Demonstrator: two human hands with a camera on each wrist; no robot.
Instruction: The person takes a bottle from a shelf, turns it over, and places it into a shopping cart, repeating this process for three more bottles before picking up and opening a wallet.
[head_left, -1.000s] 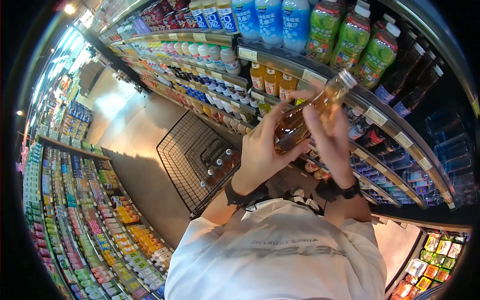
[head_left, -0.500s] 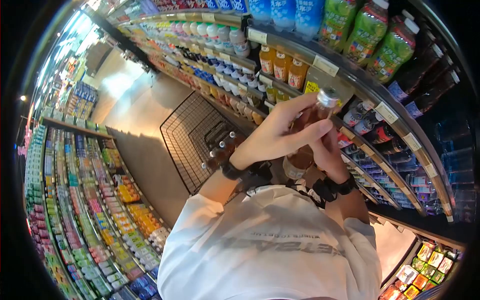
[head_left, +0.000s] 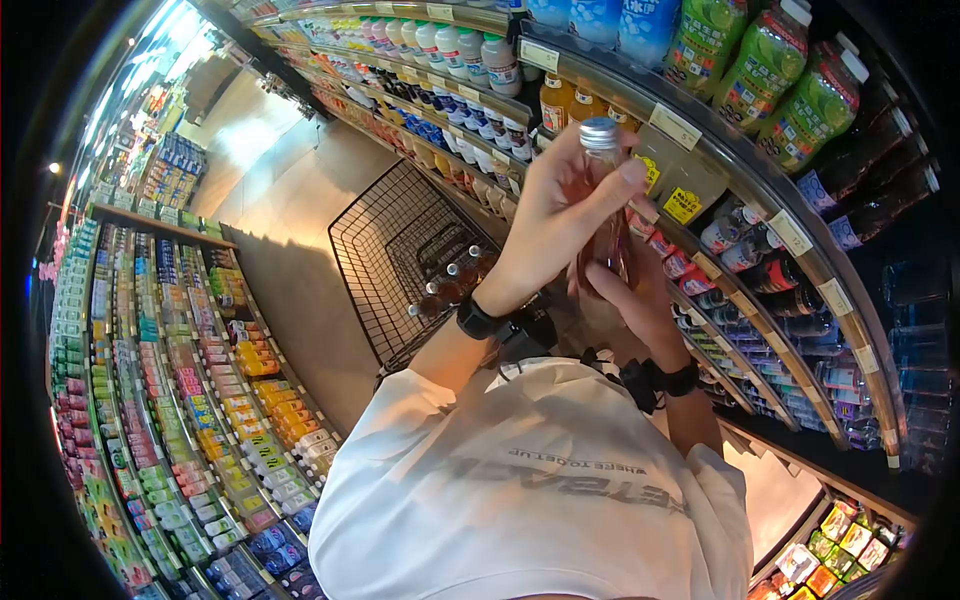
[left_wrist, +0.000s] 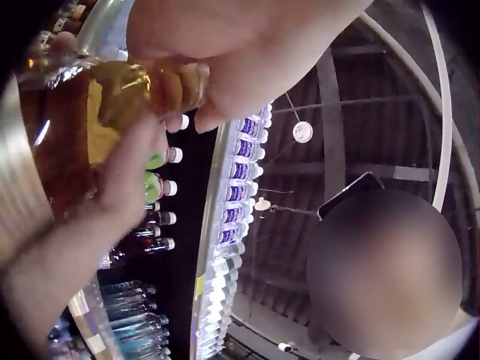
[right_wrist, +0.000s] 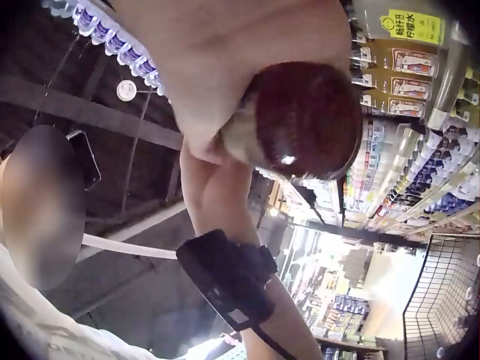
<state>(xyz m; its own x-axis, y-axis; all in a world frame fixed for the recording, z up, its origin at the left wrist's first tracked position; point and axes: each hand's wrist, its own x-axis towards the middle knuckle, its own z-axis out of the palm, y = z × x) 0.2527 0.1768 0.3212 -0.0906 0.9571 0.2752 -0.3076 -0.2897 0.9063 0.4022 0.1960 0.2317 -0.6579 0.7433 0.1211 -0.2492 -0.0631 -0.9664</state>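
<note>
**Two hands grip a capped bottle beside a drinks shelf**

The left hand (head_left: 548,228) wraps its grip round the bottle (head_left: 613,238) near the neck, its thumb lying just below the silver cap (head_left: 599,133). The right hand (head_left: 648,308) grips lower down, thumb across the glass. The bottle is held in front of the person's chest, its cap toward the head camera, near the price rail (head_left: 735,165) of the right shelf; whether they touch cannot be told.

On the other side of the hands stands a black wire cart (head_left: 336,238). Capped bottles (head_left: 447,290) lie together along its side nearest the hands, with mesh showing beyond them toward the far corner. Floor (head_left: 295,315) runs between the cart and the left shelf (head_left: 165,228), and on past the cart's far edge.

Large green-labelled bottles (head_left: 762,72) stand above the rail, orange bottles (head_left: 556,103) below it. Two yellow labels (head_left: 683,205) sit behind the bottle, too small to read. In the right wrist view a yellow sign (right_wrist: 414,27) seems to end in 柠檬水, though the view is soft. The white shirt (head_left: 520,500) reads "WHERE TO GET UP" in small letters.
</note>
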